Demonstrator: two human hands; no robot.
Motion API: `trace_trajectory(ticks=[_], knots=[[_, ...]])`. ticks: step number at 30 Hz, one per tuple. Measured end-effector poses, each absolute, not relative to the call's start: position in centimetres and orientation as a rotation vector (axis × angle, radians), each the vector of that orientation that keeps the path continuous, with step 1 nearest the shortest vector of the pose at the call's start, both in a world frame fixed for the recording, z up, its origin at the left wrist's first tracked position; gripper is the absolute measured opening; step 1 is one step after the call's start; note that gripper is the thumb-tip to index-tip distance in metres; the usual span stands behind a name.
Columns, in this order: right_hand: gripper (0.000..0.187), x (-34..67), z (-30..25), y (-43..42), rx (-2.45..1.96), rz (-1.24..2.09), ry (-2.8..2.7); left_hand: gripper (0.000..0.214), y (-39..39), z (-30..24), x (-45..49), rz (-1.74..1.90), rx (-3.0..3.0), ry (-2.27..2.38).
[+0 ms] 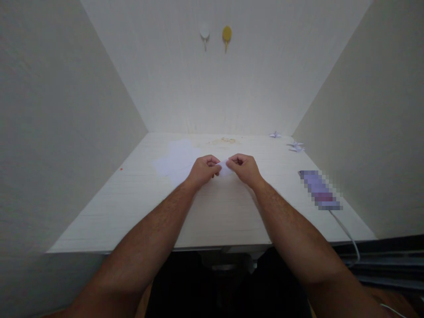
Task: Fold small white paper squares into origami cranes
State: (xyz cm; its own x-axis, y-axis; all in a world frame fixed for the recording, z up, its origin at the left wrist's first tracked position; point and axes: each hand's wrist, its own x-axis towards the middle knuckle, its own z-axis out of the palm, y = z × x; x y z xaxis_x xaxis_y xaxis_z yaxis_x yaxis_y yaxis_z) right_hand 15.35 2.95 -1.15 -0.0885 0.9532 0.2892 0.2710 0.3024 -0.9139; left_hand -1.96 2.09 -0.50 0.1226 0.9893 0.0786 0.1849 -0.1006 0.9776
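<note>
A small piece of white paper (224, 168) is held between my two hands above the middle of the table. My left hand (206, 171) pinches its left side between thumb and fingers. At the right side, my right hand (244, 168) has its thumb and fingertips closed on the same paper. Whether the paper is folded is hard to make out at this size. Just left of my left hand, several loose white paper sheets (179, 154) lie overlapping on the table.
Folded paper cranes (296, 146) stand at the back right of the white table (218, 221). A blurred-out phone-like device (319, 190) with a white cable (346, 232) lies at the right. Walls close in three sides. A white hook (204, 33) and a yellow hook (227, 34) are on the back wall.
</note>
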Motion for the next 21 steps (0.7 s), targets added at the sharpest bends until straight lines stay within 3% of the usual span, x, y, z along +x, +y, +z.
trace_trajectory(ticks=[6, 21], knots=[[0.022, 15.45, -1.2, 2.89, -1.235, 0.847, -1.601, 0.02, 2.28, -0.63, -1.95, 1.181, 1.237, 1.117], [0.021, 15.43, -0.82, 2.61, -1.186, 0.807, -1.69, 0.021, 2.07, -0.54, -1.99, 1.071, 1.557, 1.142]])
